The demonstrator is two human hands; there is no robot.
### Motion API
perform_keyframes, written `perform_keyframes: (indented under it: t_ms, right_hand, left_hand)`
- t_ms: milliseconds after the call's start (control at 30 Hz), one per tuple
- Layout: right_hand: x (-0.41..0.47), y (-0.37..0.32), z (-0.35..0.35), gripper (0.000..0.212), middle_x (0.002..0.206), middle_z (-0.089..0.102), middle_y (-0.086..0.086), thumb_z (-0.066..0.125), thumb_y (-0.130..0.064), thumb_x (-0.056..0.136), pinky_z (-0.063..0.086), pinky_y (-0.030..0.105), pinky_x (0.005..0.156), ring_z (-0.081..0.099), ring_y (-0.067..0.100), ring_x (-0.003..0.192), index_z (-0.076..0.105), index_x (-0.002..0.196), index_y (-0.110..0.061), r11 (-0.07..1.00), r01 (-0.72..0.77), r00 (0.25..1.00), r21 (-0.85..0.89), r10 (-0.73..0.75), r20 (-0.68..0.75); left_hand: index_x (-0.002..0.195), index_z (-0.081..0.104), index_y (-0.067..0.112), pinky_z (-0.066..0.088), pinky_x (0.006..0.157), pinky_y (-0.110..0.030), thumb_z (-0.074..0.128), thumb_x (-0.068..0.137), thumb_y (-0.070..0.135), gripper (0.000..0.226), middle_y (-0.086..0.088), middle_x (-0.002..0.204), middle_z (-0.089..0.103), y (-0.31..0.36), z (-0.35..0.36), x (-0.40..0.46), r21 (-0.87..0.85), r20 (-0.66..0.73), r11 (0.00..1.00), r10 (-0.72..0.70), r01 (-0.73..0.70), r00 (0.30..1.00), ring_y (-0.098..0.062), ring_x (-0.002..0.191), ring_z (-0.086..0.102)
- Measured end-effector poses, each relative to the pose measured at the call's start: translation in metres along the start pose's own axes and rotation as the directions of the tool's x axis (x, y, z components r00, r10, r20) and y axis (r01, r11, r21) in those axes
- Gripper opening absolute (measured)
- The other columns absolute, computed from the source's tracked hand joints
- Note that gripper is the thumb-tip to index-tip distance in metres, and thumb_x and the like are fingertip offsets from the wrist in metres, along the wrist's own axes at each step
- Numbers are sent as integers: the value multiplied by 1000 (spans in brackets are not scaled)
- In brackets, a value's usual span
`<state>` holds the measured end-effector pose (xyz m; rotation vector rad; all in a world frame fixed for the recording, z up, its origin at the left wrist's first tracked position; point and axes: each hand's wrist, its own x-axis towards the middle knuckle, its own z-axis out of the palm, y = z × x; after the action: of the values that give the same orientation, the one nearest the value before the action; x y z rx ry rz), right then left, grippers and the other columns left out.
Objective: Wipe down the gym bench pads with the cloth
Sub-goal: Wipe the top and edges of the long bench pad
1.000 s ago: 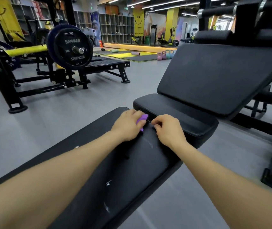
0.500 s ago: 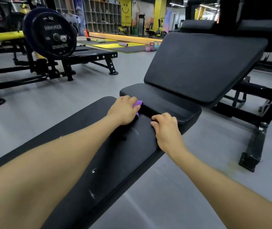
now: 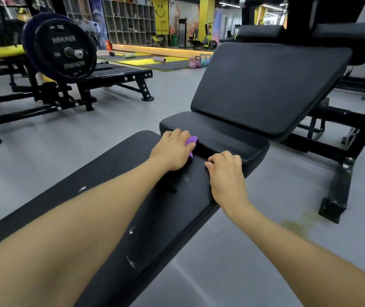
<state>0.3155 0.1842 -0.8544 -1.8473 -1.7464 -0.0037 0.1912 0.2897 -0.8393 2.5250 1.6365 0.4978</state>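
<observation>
A: Presently we log both hands at the far end of the long flat black vinyl bench pad [image 3: 101, 196]. Our left hand [image 3: 173, 149] is curled into a loose fist around a small purple cloth [image 3: 190, 141]; only a fold of it pokes out past the knuckles.

B: Where does the cloth sit against that flat pad?

A: At its far edge, pressed down at the gap before the short black seat pad [image 3: 217, 136]. Most of it is hidden under the hand.

B: And our right hand [image 3: 227, 171]?

A: It holds nothing. Fingers bent, tips hooked on the flat pad's far edge, palm down near the pad's right corner, just beside the left hand but not touching it.

B: Beyond the flat pad?

A: The seat pad, then a wide black backrest pad [image 3: 267, 85] tilted upward. Well left of the flat pad stands a black weight plate lettered "HAMMER STRENGTH" [image 3: 66, 53] on its machine. We note small white scuffs on the flat pad's surface.
</observation>
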Motion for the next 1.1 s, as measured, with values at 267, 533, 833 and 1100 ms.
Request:
perform_keyframes:
  t_ms: [267,533,833,1100]
  right_hand:
    - [-5,1,10,26,94,53,10,36,-12,99,29,28,76,31,21,83,58,87,-5,998,-64,984,25,67,-163]
    - [-4,-1,15,29,78,39,6,27,-12,99,30,33,75,28,22,79,38,72,-14,995,-77,964,70,92,-248]
    - [1,15,5,30,81,46,4,24,-3,93,14,23,71,41,25,84,33,67,-15,996,35,996,-80,-41,-74]
    - [1,60,-25,20,107,53,4,46,-3,91,42,35,73,47,26,94,60,104,-10,955,215,970,-204,-233,-68]
  left_hand:
    - [118,47,18,26,98,-24,37,98,37,30,3,115,44,13,-9,-76,-142,-15,965,220,-220,975,-20,114,35]
    - [118,45,14,35,100,-38,31,99,40,35,-6,125,45,5,-5,-26,-59,-41,998,32,-34,999,-29,120,35]
    - [120,49,18,32,96,-32,35,98,39,33,-3,123,47,40,-6,-71,-78,-67,997,-16,11,998,-26,120,37]
    - [121,44,17,31,102,-34,32,99,39,34,-3,125,43,61,-1,-79,-44,-46,997,-61,59,997,-26,121,36]
